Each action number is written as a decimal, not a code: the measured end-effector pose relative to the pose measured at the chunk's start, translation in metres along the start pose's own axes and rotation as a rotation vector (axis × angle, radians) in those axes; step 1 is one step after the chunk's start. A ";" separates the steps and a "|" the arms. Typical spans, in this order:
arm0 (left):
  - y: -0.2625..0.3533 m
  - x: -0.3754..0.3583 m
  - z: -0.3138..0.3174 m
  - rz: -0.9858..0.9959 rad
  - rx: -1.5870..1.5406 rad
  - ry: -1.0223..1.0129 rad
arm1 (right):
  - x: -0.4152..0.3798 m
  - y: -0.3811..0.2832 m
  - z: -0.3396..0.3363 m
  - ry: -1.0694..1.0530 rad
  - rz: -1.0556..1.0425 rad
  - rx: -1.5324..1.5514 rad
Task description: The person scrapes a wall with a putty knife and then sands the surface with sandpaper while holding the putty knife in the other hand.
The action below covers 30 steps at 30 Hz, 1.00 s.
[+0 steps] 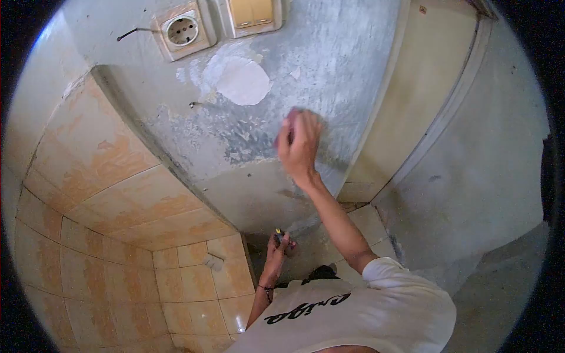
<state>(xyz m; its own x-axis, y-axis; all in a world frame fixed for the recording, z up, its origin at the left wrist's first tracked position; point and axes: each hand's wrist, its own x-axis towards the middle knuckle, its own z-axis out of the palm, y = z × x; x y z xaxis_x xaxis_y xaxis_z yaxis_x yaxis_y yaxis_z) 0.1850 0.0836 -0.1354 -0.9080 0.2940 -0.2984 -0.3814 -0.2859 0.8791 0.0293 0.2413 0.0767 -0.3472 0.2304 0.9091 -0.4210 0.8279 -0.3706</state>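
Observation:
My right hand (303,147) is raised against the grey wall (335,65), fingers curled round a dark red pad (285,134), slightly blurred. The wall under and beside it is scuffed, with peeling paint patches. Just above and to the left is a round white filler patch (242,81). Lower down, close to the wall's foot, my left hand (276,247) is closed on a small dark object with a yellow tip (278,231); I cannot tell its kind.
A wall socket (181,30) and a yellowed double switch (251,12) sit above the patch. Two nails (193,105) (126,36) stick out of the wall. Orange-patterned tiles (118,141) cover the left ledge, with a small pale block (213,262) lying below. A cream door (424,76) stands on the right.

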 end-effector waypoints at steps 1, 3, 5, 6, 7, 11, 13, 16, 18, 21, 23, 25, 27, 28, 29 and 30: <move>0.000 0.002 -0.004 -0.002 0.004 -0.001 | -0.003 -0.004 0.006 -0.003 -0.001 0.008; 0.002 0.002 -0.011 0.013 -0.029 0.015 | -0.009 -0.013 0.020 0.031 0.009 -0.025; 0.004 0.000 -0.015 0.019 -0.058 0.030 | -0.011 -0.024 0.027 -0.058 -0.084 0.019; 0.009 -0.001 -0.015 0.031 -0.045 0.041 | -0.008 -0.026 0.028 -0.064 -0.060 -0.003; 0.014 -0.003 -0.018 0.044 -0.030 0.054 | -0.006 -0.029 0.028 -0.069 -0.034 -0.023; 0.026 -0.012 -0.027 0.077 -0.032 0.111 | -0.009 -0.058 0.047 -0.038 -0.041 0.029; 0.032 -0.015 -0.031 0.042 -0.071 0.113 | -0.010 -0.069 0.047 -0.133 -0.079 0.026; 0.042 -0.016 -0.040 0.100 0.088 0.073 | -0.005 -0.076 0.049 -0.040 0.041 0.018; 0.056 -0.022 -0.036 0.098 0.056 0.083 | -0.017 -0.084 0.062 -0.128 -0.023 0.028; 0.057 -0.023 -0.045 0.103 0.069 0.061 | -0.018 -0.089 0.060 -0.190 -0.049 0.072; 0.055 -0.019 -0.054 0.113 0.102 0.035 | -0.013 -0.094 0.058 -0.174 -0.020 0.111; 0.055 -0.019 -0.060 0.111 0.042 0.038 | -0.014 -0.100 0.061 -0.140 0.013 0.110; 0.063 -0.023 -0.063 0.147 0.076 0.040 | -0.020 -0.103 0.059 -0.180 0.012 0.127; 0.071 -0.026 -0.063 0.184 0.109 0.039 | -0.023 -0.105 0.059 -0.219 0.008 0.141; 0.080 -0.031 -0.064 0.182 0.114 0.036 | -0.027 -0.107 0.058 -0.215 0.012 0.138; 0.094 -0.038 -0.061 0.202 0.151 0.064 | -0.031 -0.107 0.058 -0.231 0.037 0.138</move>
<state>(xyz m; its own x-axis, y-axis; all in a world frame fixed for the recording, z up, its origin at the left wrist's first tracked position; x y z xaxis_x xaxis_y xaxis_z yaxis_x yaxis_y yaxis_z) 0.1730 -0.0103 -0.0637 -0.9742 0.1847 -0.1299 -0.1654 -0.1920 0.9674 0.0368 0.1159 0.0770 -0.5402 0.1235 0.8325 -0.5089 0.7399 -0.4400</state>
